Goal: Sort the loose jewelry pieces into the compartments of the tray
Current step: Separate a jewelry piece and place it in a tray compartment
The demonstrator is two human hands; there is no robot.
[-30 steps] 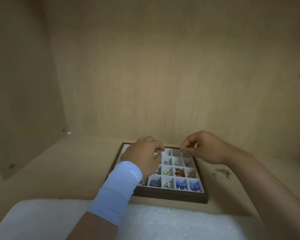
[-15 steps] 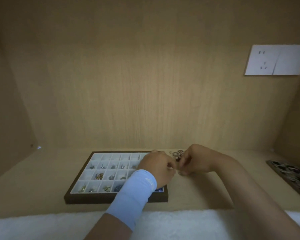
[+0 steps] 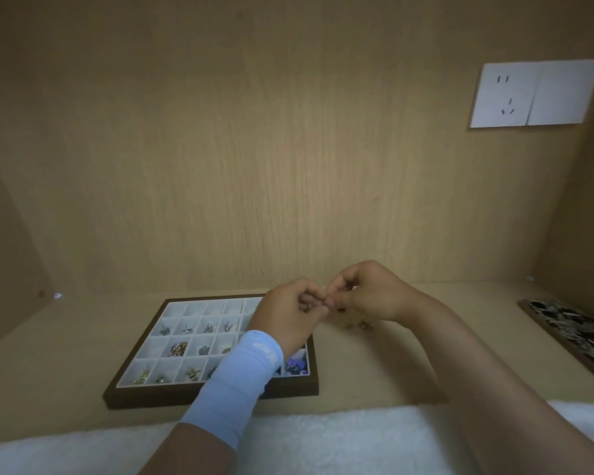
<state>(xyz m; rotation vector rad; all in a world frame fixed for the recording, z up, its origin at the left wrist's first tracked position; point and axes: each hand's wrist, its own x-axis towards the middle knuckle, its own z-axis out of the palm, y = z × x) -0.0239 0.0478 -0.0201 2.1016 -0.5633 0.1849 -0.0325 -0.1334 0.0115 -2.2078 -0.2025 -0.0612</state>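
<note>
Left hand (image 3: 287, 311) and right hand (image 3: 369, 296), fingers curled tip to tip, pinch a barely visible small metal jewelry piece (image 3: 308, 306) above the far right corner of the dark-framed, white-compartment tray (image 3: 203, 395); a fumbled handover could drop it into a wrong compartment.

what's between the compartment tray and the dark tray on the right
Head view: a small pile of loose jewelry beneath the right hand, near the compartment tray; beyond it, bare shelf up to the dark tray.
</note>
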